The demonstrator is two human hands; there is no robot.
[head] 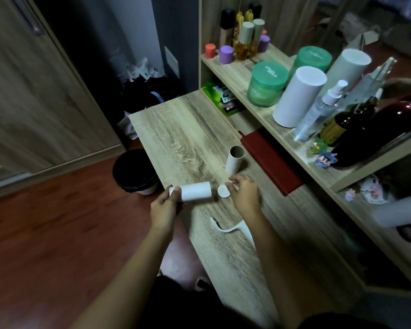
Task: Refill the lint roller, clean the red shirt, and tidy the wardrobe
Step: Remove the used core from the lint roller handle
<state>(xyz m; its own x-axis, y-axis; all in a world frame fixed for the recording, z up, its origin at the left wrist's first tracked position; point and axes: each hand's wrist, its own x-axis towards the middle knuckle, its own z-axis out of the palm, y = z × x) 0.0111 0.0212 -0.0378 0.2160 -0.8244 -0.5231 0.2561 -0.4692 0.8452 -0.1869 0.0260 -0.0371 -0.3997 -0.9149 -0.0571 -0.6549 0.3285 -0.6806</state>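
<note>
Gripping one white roll [196, 191] at its end, the left hand [164, 207] faces the right hand [243, 194], which pinches one round cap [223, 191]; one empty tube [235, 160] stands just beyond, one handle [227, 231] lies between the wrists.

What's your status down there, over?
Left grip holds white roll. Right grip pinches round white cap. Empty cardboard core upright behind, apart from both.

One wide-angle camera on the person's head looks forward and steeply down, close over the wooden worktop [176, 134]. The left hand [164, 206] and right hand [244, 195] sit mid-frame, forearms reaching in from the near edge; shelves [235, 72] fill the right, floor [45, 233] the left.
</note>
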